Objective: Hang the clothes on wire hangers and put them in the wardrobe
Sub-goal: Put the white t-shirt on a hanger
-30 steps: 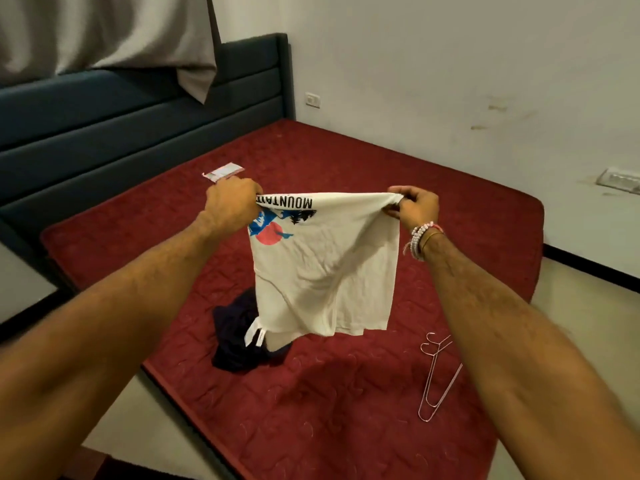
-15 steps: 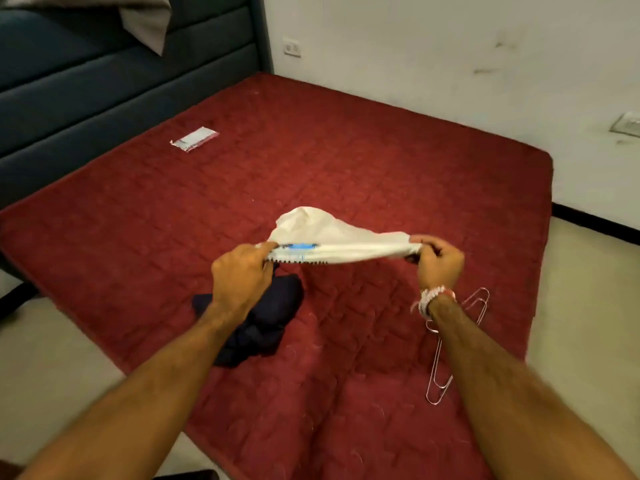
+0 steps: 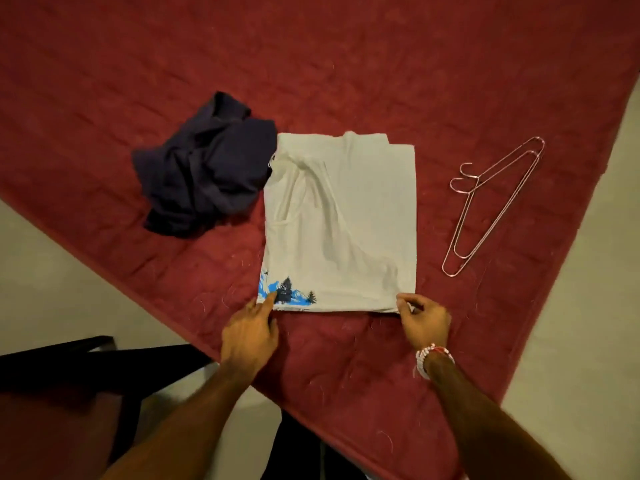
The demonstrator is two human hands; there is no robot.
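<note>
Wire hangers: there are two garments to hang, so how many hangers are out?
2. One hanger lies overlapping the other on the red mattress, right of the white T-shirt; none seems hidden.

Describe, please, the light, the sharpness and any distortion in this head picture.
Head view: dim, warm light, no glare; the white shirt is brightest yet keeps its creases; the dark garment nearly loses its folds in shade; the wire hangers are distinct; the whole frame is slightly soft.

Red quilted mattress [image 3: 381, 81] w/ white tee [image 3: 346, 216], crumpled navy garment [image 3: 204, 168], two wire hangers [image 3: 491, 209].
</note>
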